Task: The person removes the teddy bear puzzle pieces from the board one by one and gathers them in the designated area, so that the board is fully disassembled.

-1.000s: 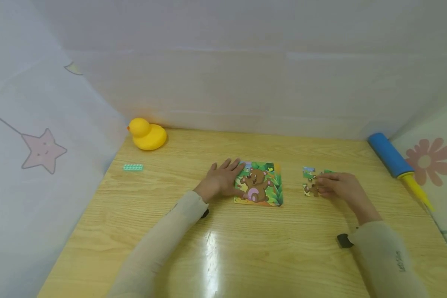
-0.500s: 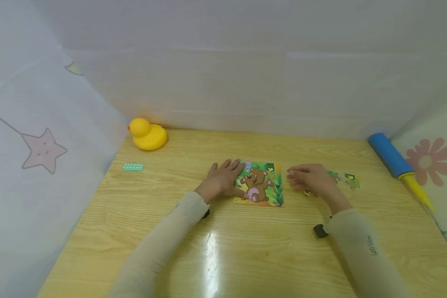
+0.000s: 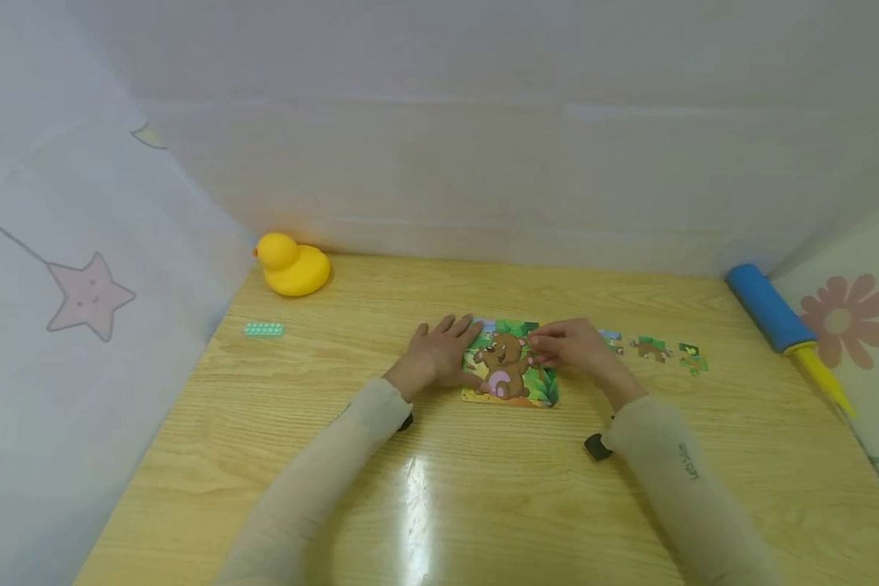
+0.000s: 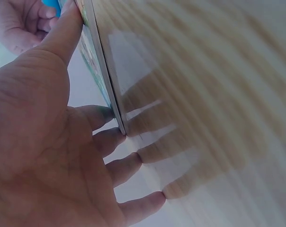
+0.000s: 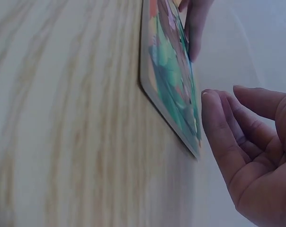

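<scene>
A bear puzzle board [image 3: 509, 374] lies flat in the middle of the wooden table [image 3: 439, 488]. My left hand [image 3: 439, 350] rests flat on the table with straight fingers, its thumb against the board's left edge [image 4: 101, 80]. My right hand [image 3: 560, 346] hovers over the board's upper right part, fingers loosely curved. In the right wrist view the right hand's fingers [image 5: 223, 127] sit just off the board's edge [image 5: 174, 90] with nothing seen between them. Three loose puzzle pieces [image 3: 650, 348] lie in a row to the right of the board.
A yellow rubber duck [image 3: 293, 264] sits at the back left, with a small green block [image 3: 264, 329] in front of it. A blue and yellow pump [image 3: 780, 317] lies along the right edge. Pale fabric walls enclose the table on three sides.
My right hand has moved left from the loose pieces to the board's right side, uncovering the pieces. The left hand has stayed put.
</scene>
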`<state>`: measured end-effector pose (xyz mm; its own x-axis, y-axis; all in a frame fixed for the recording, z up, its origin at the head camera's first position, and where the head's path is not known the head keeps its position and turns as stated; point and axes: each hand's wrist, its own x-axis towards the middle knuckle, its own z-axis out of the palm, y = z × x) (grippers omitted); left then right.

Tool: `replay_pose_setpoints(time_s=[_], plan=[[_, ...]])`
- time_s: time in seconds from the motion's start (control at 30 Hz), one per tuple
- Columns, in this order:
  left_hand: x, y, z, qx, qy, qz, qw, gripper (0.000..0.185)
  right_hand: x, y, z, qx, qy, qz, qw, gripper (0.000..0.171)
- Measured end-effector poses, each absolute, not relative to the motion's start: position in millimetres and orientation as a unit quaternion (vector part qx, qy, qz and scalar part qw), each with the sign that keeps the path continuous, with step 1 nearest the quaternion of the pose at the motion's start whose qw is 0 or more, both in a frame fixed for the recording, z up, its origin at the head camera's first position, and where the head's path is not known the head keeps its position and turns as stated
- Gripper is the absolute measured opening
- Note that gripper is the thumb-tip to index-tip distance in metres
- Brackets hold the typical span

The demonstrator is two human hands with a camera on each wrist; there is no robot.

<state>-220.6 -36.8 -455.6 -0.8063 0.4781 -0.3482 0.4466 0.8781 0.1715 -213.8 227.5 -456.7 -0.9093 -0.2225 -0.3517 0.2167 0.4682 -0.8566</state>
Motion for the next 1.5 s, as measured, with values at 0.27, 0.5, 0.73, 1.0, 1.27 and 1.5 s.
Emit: replay_pose_setpoints(time_s=[0.27,0.5,0.73,1.0,1.27,1.5], plan=[[-217,-34,-456,0.246,0.948,0.046,0.198,0.112,-214,218,-469,0.009,0.828,-0.514,0.226,0.033],[-218,-35,-456,0.243,0.949,0.042,0.197,0.112,-213,212,-467,0.0,0.851,-0.479,0.213,0.033],[-219,-36,-453,0.239,0.95,0.048,0.197,0.11,-215,208,-464,-0.009,0.87,-0.449,0.201,0.031],[-218,-36,-452,0.239,0.949,0.04,0.2,0.109,-217,205,-464,-0.013,0.896,-0.399,0.195,0.029],[-220,-35,-455,0.233,0.951,0.035,0.202,0.109,-217,203,-463,-0.021,0.903,-0.385,0.189,0.028],[-221,-36,-454,0.233,0.95,0.037,0.203,0.11,-217,203,-461,-0.03,0.908,-0.377,0.183,0.029]])
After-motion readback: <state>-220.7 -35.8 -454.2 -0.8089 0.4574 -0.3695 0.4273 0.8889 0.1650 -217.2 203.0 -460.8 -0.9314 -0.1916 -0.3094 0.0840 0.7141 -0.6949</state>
